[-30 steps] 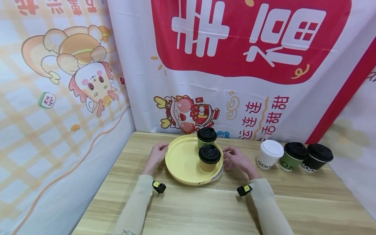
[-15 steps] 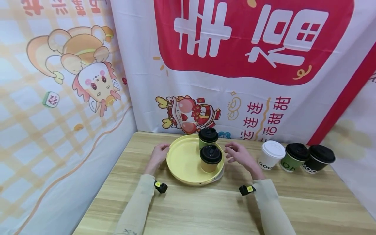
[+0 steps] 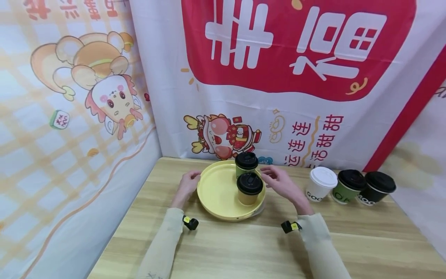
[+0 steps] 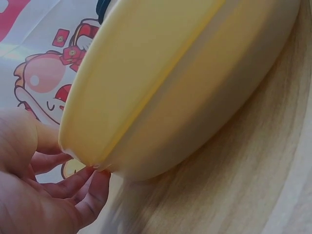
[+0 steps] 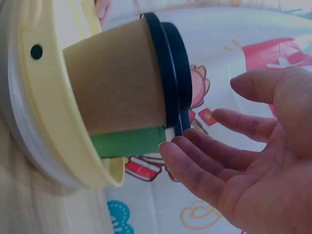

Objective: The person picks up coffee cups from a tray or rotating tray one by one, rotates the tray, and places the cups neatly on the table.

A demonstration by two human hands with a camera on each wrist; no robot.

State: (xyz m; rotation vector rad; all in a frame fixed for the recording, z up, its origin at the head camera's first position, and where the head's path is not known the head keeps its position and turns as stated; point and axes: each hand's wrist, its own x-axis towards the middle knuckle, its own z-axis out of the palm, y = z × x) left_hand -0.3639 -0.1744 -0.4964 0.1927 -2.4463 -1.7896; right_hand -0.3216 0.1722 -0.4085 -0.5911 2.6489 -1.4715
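Note:
A round yellow tray (image 3: 217,190) lies on the table, with a pale grey base (image 5: 36,146) showing beneath it in the right wrist view. Two lidded paper coffee cups stand at its right side: a brown cup (image 3: 248,195) in front and a green cup (image 3: 244,170) behind. My left hand (image 3: 188,184) pinches the tray's left rim, thumb over the edge and fingertips against its outer side (image 4: 90,190). My right hand (image 3: 281,184) is spread beside the right rim near the cups. In the right wrist view its fingers (image 5: 195,168) are extended and hold nothing.
To the right stand three more lidded coffee cups: a white one (image 3: 320,184), a green one (image 3: 348,186) and a black one (image 3: 375,188). A printed cloth (image 3: 174,116) hangs behind the wooden table (image 3: 244,248), and another covers the left side.
My right hand has come off the tray's right rim, drawn back a little, then moved in again towards the cups. The left hand keeps its hold on the rim.

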